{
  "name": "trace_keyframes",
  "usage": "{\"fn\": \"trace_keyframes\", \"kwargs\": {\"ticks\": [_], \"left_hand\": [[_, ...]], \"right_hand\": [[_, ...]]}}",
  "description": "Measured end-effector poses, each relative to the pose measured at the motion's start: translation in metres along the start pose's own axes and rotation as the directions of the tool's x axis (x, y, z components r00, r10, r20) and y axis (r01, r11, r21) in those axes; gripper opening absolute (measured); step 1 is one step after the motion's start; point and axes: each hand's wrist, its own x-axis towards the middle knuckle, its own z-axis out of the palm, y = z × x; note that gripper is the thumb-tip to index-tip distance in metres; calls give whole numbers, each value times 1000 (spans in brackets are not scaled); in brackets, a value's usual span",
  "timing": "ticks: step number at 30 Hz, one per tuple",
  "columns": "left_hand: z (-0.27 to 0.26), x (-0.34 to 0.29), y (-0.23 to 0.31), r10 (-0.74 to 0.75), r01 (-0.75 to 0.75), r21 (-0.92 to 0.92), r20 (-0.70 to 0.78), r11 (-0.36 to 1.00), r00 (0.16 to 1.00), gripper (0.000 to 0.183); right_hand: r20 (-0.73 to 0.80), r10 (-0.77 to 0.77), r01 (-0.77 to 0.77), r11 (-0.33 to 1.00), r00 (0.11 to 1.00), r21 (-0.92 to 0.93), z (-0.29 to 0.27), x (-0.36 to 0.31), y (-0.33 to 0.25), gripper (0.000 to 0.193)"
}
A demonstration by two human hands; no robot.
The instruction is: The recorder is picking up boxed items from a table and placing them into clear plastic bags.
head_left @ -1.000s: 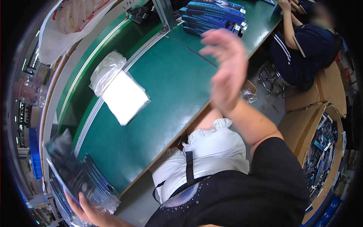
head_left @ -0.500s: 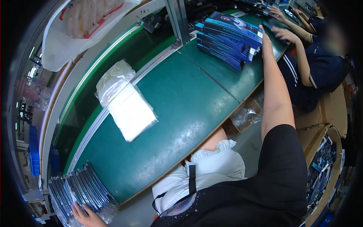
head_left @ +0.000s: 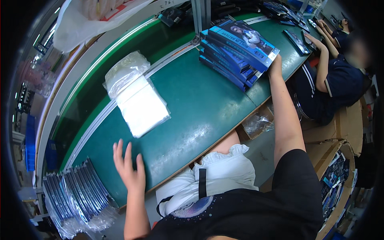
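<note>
My left hand [head_left: 131, 170] is raised above the near left part of the green table, fingers spread, holding nothing. To its left, at the table's end, stands a row of flat, plastic-wrapped packs [head_left: 80, 196]. My right hand [head_left: 275, 67] is at the right end of a pile of flat blue boxes [head_left: 228, 62], gripping the top box [head_left: 245, 40], which has a person printed on it. The boxes fan out unevenly, and the fingers are mostly hidden behind the top one. Between my hands lies a stack of clear and white plastic bags [head_left: 140, 108].
A metal post [head_left: 201, 16] rises behind the boxes. At the right, a co-worker [head_left: 340, 84] reaches toward another blue box [head_left: 296, 42]. Open cartons [head_left: 334, 192] stand on the floor at the right, one filled with printed packages. A smaller carton [head_left: 256, 124] sits under the table's edge.
My left hand has left the wrapped packs, moving up and right over the table. My right hand has come nearer, and the pile of blue boxes has shifted toward me and left.
</note>
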Motion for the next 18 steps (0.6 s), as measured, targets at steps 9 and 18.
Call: {"fn": "trace_keyframes", "kwargs": {"ticks": [9, 18], "left_hand": [[35, 57, -12, 275, -275, -103, -18, 956, 961, 25], [36, 59, -10, 251, -269, -222, -105, 937, 962, 15]], "right_hand": [[24, 102, -98, 989, 995, -109, 42, -83, -39, 51], [546, -512, 741, 350, 664, -573, 99, -113, -164, 76]]}}
